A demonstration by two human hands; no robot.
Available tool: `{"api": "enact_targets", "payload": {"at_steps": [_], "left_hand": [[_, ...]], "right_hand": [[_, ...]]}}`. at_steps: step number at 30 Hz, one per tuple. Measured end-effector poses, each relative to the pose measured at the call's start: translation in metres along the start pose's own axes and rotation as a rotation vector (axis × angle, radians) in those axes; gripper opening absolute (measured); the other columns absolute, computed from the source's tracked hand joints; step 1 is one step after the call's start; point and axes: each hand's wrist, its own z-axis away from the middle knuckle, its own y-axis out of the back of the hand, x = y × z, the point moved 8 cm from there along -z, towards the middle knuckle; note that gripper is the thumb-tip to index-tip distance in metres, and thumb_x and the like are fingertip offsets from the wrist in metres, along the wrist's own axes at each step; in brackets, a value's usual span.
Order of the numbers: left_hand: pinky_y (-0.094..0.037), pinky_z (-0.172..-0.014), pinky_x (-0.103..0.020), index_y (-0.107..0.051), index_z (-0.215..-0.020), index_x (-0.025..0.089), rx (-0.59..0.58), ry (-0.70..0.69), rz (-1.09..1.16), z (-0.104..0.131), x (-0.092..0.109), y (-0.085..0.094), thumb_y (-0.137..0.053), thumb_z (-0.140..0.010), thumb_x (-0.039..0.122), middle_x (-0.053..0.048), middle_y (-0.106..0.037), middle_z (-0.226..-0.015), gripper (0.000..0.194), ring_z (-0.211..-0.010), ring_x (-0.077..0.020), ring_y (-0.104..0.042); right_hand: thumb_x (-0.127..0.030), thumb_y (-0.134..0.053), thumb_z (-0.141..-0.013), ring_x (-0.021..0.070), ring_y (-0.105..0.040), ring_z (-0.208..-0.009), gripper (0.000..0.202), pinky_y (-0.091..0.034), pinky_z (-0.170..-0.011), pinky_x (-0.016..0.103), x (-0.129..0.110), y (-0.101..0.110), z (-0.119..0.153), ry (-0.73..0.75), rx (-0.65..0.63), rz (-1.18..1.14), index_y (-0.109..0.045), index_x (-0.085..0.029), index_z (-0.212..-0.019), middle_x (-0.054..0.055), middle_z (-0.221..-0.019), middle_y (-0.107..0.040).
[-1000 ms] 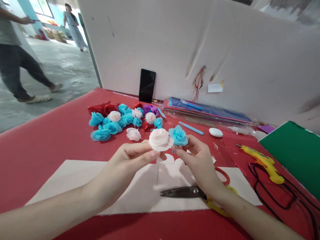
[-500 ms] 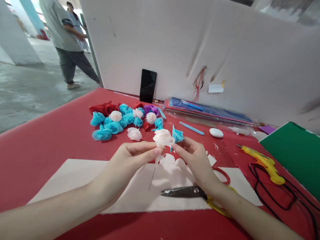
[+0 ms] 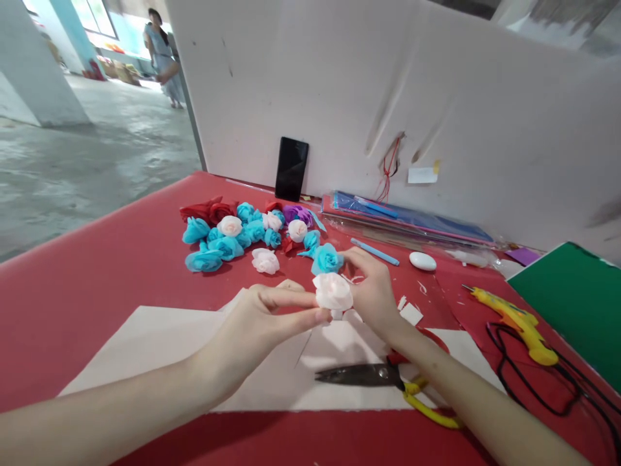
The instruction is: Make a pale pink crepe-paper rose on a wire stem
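Observation:
A pale pinkish-white paper rose point(image 3: 334, 292) is pinched between the thumb and fingers of my left hand point(image 3: 264, 314), its bloom tipped toward me. Just behind and above it, a blue paper rose point(image 3: 326, 259) sits at the fingertips of my right hand point(image 3: 373, 285), which are closed on it; its stem is hidden. The two blooms almost touch. Below them, scissors point(image 3: 361, 375) with red and yellow handles lie on a white paper sheet point(image 3: 262, 388), partly under my right forearm. A thin wire-like line shows on the sheet.
Several blue, white, red and purple paper roses point(image 3: 226, 247) are bunched at the back left. A phone point(image 3: 292, 168) leans on the partition. Wrapped sheets point(image 3: 412, 217), a blue pen point(image 3: 374, 252), a yellow glue gun point(image 3: 514, 323) with black cord and a green board point(image 3: 572, 304) lie rightward.
The white rose has tipped to face me and shifted right and down. The blue rose has turned its bloom toward me, moving left beside it. A person walking at the back left has left view.

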Motion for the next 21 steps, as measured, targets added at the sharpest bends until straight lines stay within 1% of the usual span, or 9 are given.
{"api": "enact_targets", "payload": {"at_steps": [4,7,8,10,12,13,18,20,21], "left_hand": [[-0.045,-0.071,-0.029,-0.081,-0.066,0.028,-0.053,-0.062,-0.002,0.002,-0.001,-0.008,-0.077,-0.067,0.031,0.0,-0.061,-0.069,0.005,-0.072,-0.0169,-0.052],[-0.047,-0.074,-0.029,-0.081,-0.067,0.029,-0.089,-0.099,0.024,0.002,-0.003,-0.013,-0.077,-0.067,0.031,0.0,-0.057,-0.069,0.005,-0.072,-0.0158,-0.051],[-0.047,-0.075,-0.029,-0.082,-0.069,0.029,-0.096,-0.104,0.033,0.002,-0.003,-0.013,-0.077,-0.067,0.031,0.0,-0.058,-0.07,0.005,-0.073,-0.0158,-0.052],[-0.048,-0.076,-0.029,-0.082,-0.073,0.029,-0.112,-0.106,0.051,0.001,-0.004,-0.015,-0.077,-0.069,0.03,-0.001,-0.062,-0.074,0.008,-0.077,-0.017,-0.055],[-0.048,-0.077,-0.029,-0.082,-0.074,0.027,-0.139,-0.106,0.065,0.002,-0.004,-0.017,-0.076,-0.069,0.028,-0.002,-0.064,-0.075,0.009,-0.08,-0.0181,-0.056],[-0.048,-0.077,-0.03,-0.082,-0.074,0.027,-0.153,-0.108,0.073,0.002,-0.003,-0.018,-0.076,-0.069,0.027,-0.002,-0.065,-0.075,0.009,-0.079,-0.0182,-0.056],[-0.049,-0.078,-0.031,-0.082,-0.07,0.026,-0.193,-0.14,0.107,0.005,0.002,-0.02,-0.077,-0.067,0.025,-0.001,-0.064,-0.065,0.005,-0.079,-0.0194,-0.054],[-0.048,-0.078,-0.032,-0.081,-0.065,0.026,-0.205,-0.149,0.121,0.006,0.004,-0.021,-0.08,-0.067,0.027,-0.002,-0.063,-0.06,0.002,-0.08,-0.0204,-0.052],[-0.048,-0.078,-0.032,-0.08,-0.063,0.026,-0.21,-0.151,0.127,0.007,0.006,-0.021,-0.081,-0.067,0.029,-0.002,-0.064,-0.06,0.005,-0.08,-0.0206,-0.051]], "right_hand": [[-0.009,-0.062,-0.074,0.0164,-0.057,-0.072,0.015,-0.045,-0.07,0.029,-0.007,-0.017,-0.02,0.151,-0.106,0.104,-0.072,-0.02,-0.079,0.001,-0.077,-0.064],[-0.006,-0.063,-0.08,0.0156,-0.062,-0.078,0.016,-0.05,-0.075,0.029,-0.009,-0.033,-0.034,0.239,-0.202,0.206,-0.072,-0.018,-0.086,0.002,-0.086,-0.067],[-0.008,-0.064,-0.083,0.0162,-0.063,-0.082,0.013,-0.051,-0.078,0.031,-0.009,-0.038,-0.039,0.268,-0.232,0.249,-0.071,-0.017,-0.088,0.002,-0.09,-0.068],[-0.018,-0.065,-0.091,0.0191,-0.065,-0.093,0.008,-0.053,-0.085,0.038,-0.01,-0.049,-0.048,0.325,-0.294,0.342,-0.068,-0.015,-0.097,0.004,-0.1,-0.069],[-0.029,-0.062,-0.095,0.0217,-0.065,-0.101,0.019,-0.054,-0.089,0.044,-0.014,-0.063,-0.057,0.38,-0.366,0.437,-0.065,-0.015,-0.107,0.007,-0.112,-0.067],[-0.031,-0.062,-0.096,0.0224,-0.065,-0.103,0.022,-0.055,-0.089,0.045,-0.016,-0.07,-0.061,0.406,-0.403,0.48,-0.064,-0.015,-0.111,0.008,-0.115,-0.066],[-0.031,-0.061,-0.096,0.023,-0.065,-0.104,0.026,-0.056,-0.089,0.045,-0.039,-0.109,-0.079,0.52,-0.56,0.617,-0.063,-0.015,-0.116,0.008,-0.118,-0.065],[-0.031,-0.061,-0.096,0.0225,-0.065,-0.103,0.025,-0.056,-0.088,0.044,-0.049,-0.124,-0.082,0.557,-0.616,0.641,-0.063,-0.016,-0.116,0.008,-0.118,-0.065],[-0.031,-0.061,-0.096,0.0225,-0.066,-0.103,0.025,-0.056,-0.088,0.044,-0.053,-0.131,-0.084,0.572,-0.641,0.649,-0.063,-0.015,-0.116,0.008,-0.118,-0.066]]}}
